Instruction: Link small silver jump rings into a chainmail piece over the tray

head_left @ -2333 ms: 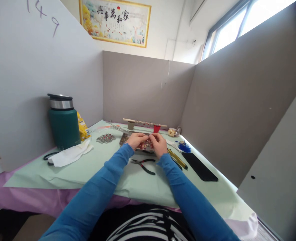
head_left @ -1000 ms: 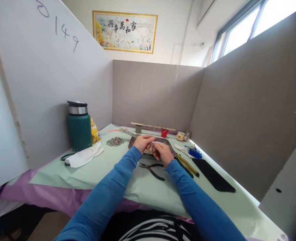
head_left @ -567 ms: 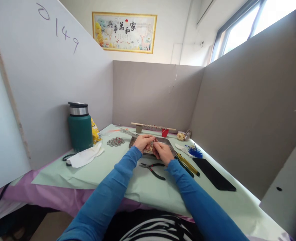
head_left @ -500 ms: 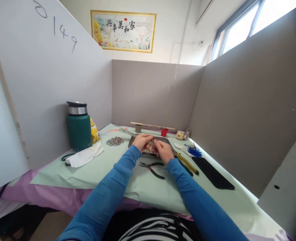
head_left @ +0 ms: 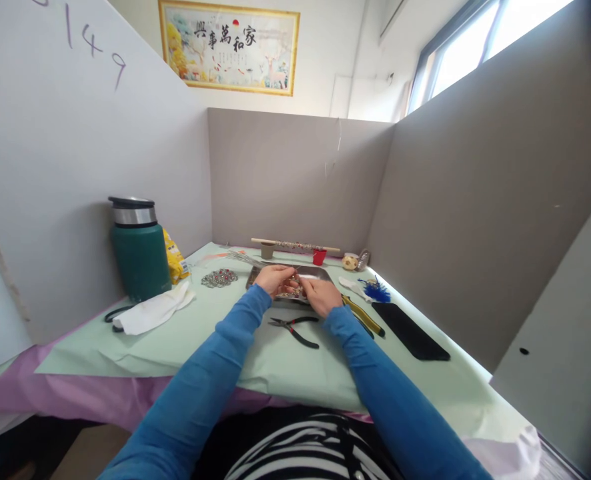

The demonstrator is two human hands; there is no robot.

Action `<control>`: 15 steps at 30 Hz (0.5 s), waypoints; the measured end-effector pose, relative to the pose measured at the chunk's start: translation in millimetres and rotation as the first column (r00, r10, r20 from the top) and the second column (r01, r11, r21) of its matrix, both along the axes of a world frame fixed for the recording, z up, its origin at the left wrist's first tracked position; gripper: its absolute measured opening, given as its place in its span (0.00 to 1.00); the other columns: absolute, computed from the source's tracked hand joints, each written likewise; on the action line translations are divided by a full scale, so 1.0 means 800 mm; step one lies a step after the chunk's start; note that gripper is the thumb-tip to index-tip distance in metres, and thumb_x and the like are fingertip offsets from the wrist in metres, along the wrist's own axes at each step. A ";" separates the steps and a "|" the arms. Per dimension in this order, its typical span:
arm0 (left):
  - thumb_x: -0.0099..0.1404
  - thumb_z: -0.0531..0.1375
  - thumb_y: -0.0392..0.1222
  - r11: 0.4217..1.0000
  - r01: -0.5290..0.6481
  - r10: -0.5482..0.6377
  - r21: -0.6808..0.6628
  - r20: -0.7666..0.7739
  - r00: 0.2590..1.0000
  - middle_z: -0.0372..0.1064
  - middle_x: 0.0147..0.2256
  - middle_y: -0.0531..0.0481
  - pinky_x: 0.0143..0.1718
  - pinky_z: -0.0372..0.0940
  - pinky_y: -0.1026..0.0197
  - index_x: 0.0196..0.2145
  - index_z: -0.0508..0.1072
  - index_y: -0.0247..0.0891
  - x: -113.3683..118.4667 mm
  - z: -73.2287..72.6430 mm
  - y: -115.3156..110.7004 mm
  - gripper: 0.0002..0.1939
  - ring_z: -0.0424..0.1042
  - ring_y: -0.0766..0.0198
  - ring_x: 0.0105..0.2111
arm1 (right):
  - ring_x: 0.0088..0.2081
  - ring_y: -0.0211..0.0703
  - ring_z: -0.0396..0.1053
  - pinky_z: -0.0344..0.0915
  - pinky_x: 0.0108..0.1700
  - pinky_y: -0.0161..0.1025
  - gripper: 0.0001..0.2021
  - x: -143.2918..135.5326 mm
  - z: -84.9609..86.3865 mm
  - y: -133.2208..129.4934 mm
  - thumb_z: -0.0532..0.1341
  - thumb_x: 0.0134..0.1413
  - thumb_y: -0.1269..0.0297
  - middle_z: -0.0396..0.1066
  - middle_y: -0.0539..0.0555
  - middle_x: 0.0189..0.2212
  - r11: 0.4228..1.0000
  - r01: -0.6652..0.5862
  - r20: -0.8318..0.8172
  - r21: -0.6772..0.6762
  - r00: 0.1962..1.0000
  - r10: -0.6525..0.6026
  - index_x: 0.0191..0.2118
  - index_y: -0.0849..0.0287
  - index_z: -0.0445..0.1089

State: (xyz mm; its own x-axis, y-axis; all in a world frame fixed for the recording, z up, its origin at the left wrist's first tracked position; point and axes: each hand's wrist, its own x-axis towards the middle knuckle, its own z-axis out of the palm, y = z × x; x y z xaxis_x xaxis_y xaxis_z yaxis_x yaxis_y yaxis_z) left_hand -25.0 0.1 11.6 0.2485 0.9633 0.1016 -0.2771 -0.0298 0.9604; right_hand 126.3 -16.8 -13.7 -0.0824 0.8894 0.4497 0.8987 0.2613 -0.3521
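Note:
My left hand (head_left: 276,280) and my right hand (head_left: 321,295) are close together over a metal tray (head_left: 253,275). Small shiny beads or metal pieces (head_left: 292,288) show between and below the fingers. Both hands have their fingertips pinched, and what is in them is too small to name. In front of the tray lies a pair of pliers (head_left: 295,329) with dark handles, its jaws to the left. Yellow-handled pliers (head_left: 364,316) lie beside my right wrist. Left of the tray rests a coiled beaded chain (head_left: 219,278).
A green bottle (head_left: 141,257) stands at the left, near a white cloth (head_left: 154,309). Behind the tray, a beaded stick (head_left: 295,245) spans a grey cup (head_left: 267,251) and a red cup (head_left: 319,257). To the right are a blue tassel (head_left: 377,290) and a black phone-like slab (head_left: 410,331).
The camera view has turned slightly, so the scene sits further left and higher. My hands stay pinched over the tray and have come slightly apart.

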 end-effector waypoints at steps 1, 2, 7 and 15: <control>0.55 0.63 0.36 1.000 -0.025 0.025 0.017 -0.021 0.999 0.70 0.25 0.47 0.15 0.59 0.69 0.27 0.71 0.28 -0.001 -0.001 0.001 0.06 0.66 0.71 0.16 | 0.31 0.46 0.67 0.50 0.29 0.38 0.27 0.001 0.000 0.001 0.43 0.59 0.48 0.73 0.57 0.30 1.000 0.009 0.022 -0.024 1.000 -0.008 0.28 0.56 0.74; 0.55 0.62 0.37 0.998 -0.053 0.055 0.037 -0.042 0.998 0.70 0.23 0.48 0.13 0.55 0.70 0.27 0.71 0.29 -0.001 -0.002 0.003 0.06 0.63 0.73 0.14 | 0.31 0.46 0.67 0.50 0.29 0.38 0.27 0.002 -0.001 0.002 0.43 0.58 0.48 0.73 0.58 0.29 0.999 0.016 0.038 -0.042 0.999 -0.015 0.27 0.56 0.74; 0.56 0.62 0.40 0.989 -0.108 0.122 0.098 -0.147 0.982 0.57 0.10 0.56 0.11 0.44 0.70 0.21 0.70 0.30 -0.002 -0.004 0.008 0.11 0.50 0.77 0.08 | 0.31 0.45 0.67 0.54 0.31 0.37 0.25 0.006 -0.001 0.010 0.45 0.58 0.52 0.73 0.58 0.28 0.997 0.024 0.029 -0.069 0.999 -0.022 0.27 0.58 0.74; 0.56 0.59 0.36 0.993 -0.077 0.087 0.089 -0.107 0.990 0.55 0.09 0.55 0.11 0.46 0.68 0.19 0.67 0.32 -0.003 -0.007 0.017 0.11 0.51 0.74 0.08 | 0.35 0.43 0.70 0.60 0.34 0.34 0.12 -0.004 0.021 0.053 0.62 0.44 0.57 0.74 0.54 0.34 0.933 -0.010 0.198 -0.359 0.976 0.087 0.35 0.55 0.75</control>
